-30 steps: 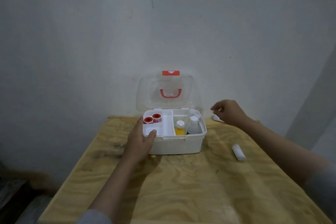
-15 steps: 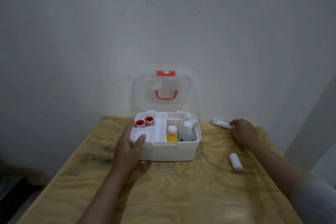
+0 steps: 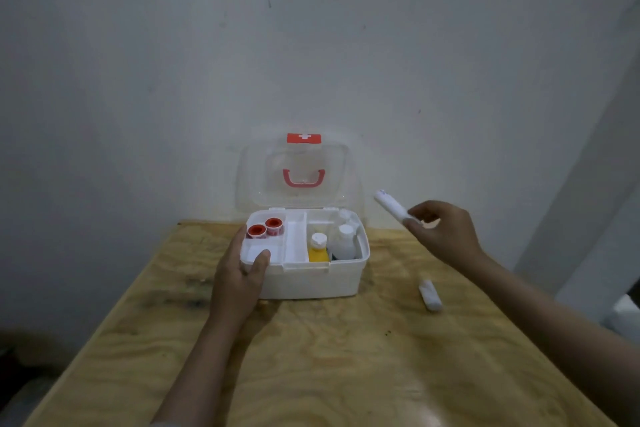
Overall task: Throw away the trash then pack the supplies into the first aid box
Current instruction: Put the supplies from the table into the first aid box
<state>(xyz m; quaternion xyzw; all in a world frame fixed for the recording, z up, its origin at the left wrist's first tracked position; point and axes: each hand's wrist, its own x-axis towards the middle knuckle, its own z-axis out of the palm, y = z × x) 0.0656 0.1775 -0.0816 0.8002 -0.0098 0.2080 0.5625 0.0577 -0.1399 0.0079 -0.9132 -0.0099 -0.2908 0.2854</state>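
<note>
On box rim [image 3: 313, 265], left hand [image 3: 238, 276]

the left hand [image 3: 239, 276], out ahead on a straight forearm, hooks its thumb over the first aid box [image 3: 311, 282] corner with fingers along the side, while the right hand [image 3: 446, 236], higher and to its right, pinches a white stick [image 3: 390, 204] in curled fingertips.

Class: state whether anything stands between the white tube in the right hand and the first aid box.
Nothing visible does. The right hand holds the slim white tube beside the white plastic first aid box, whose clear lid stands open.
</note>
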